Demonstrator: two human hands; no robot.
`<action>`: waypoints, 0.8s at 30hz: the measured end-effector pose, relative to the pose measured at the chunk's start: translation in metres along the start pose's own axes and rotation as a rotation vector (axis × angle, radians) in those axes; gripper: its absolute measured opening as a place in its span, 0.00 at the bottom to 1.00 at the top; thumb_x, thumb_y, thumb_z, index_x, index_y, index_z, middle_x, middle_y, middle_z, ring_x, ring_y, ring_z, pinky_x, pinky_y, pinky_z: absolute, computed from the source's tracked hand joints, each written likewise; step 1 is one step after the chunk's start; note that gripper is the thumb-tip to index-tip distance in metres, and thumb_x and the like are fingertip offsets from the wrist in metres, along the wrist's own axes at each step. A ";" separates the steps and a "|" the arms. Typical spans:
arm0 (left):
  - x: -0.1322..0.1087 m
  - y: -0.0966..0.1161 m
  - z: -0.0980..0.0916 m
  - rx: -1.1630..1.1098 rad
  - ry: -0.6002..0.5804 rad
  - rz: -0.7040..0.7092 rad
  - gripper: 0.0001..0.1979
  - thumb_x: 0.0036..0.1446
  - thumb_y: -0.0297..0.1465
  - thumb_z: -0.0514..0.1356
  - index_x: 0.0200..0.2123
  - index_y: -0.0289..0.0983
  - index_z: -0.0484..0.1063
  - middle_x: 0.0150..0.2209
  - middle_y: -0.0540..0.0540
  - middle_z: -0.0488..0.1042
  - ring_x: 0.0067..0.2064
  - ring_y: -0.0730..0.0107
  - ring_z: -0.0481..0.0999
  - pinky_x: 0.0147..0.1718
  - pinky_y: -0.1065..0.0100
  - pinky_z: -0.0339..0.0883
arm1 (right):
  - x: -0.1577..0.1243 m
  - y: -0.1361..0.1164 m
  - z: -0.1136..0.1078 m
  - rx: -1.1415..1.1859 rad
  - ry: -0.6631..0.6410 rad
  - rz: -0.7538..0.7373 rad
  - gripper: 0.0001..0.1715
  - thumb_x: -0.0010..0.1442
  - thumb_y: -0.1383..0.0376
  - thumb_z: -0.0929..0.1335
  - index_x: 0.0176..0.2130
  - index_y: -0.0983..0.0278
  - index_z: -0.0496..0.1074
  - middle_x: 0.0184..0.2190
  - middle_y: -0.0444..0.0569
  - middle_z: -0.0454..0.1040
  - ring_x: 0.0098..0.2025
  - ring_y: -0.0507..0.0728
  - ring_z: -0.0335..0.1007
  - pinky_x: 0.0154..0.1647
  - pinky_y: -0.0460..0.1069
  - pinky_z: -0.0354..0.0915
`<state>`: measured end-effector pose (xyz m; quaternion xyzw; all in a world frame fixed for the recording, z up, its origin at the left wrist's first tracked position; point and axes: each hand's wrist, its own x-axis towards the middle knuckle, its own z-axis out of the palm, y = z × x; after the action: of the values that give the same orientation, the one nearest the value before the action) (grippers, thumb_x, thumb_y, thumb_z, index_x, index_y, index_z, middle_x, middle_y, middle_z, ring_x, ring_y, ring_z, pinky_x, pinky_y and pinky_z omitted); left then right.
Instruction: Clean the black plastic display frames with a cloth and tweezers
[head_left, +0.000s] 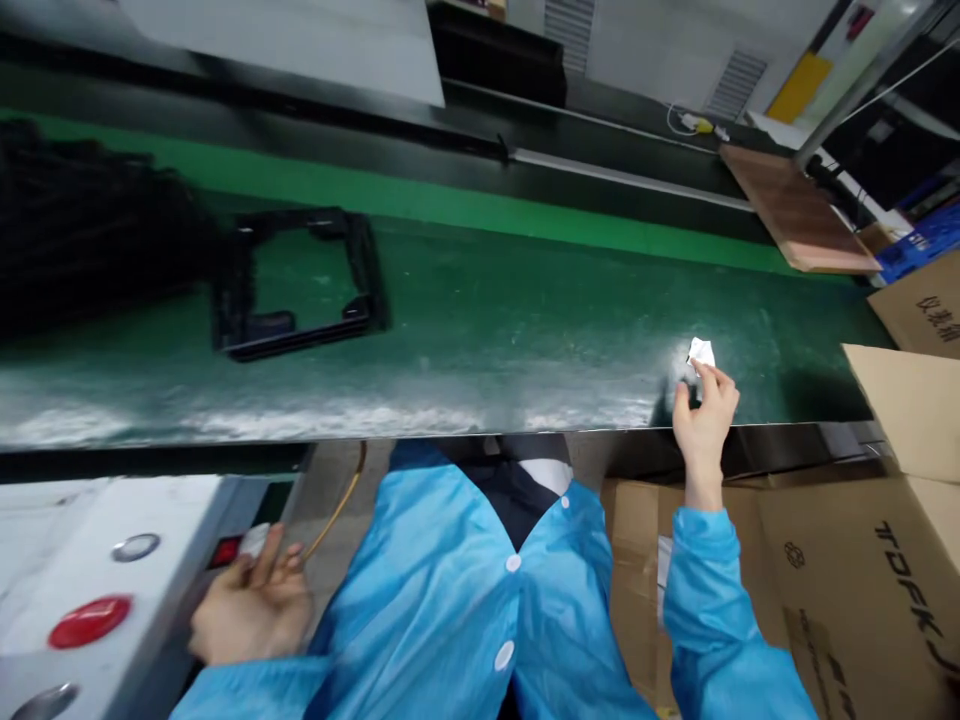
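My right hand [705, 415] reaches over the green work surface near its front edge. Its index fingertip meets a small crumpled white piece [702, 351], perhaps paper, while the thumb stays apart from it. Low on the left, beside a white machine housing, my left hand [255, 605] is turned partly palm up with curled fingers. A small white piece [255, 540] shows at its fingertips; blur hides what kind it is. To the left on the surface lies a black square frame [300, 340] with an open middle.
A pile of black parts [90, 230] covers the surface's left end. The white housing [165, 530] carries a red button [90, 621]. Cardboard boxes [840, 560] stand at right, below the edge. A brown board [799, 210] lies at the back right.
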<state>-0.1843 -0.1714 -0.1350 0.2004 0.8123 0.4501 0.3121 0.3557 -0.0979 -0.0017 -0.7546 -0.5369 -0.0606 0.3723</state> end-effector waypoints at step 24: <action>-0.077 -0.038 0.007 -0.609 0.248 -0.312 0.18 0.72 0.40 0.65 0.56 0.33 0.72 0.39 0.48 0.79 0.25 0.80 0.72 0.22 0.77 0.67 | -0.208 -0.260 0.224 1.125 -0.879 -0.413 0.18 0.75 0.66 0.64 0.52 0.61 0.83 0.49 0.56 0.81 0.52 0.61 0.82 0.58 0.59 0.79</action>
<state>-0.1256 -0.2337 -0.1455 -0.0840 0.6936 0.6392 0.3214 -0.0221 -0.0783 -0.1354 -0.2883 -0.7174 0.4623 0.4341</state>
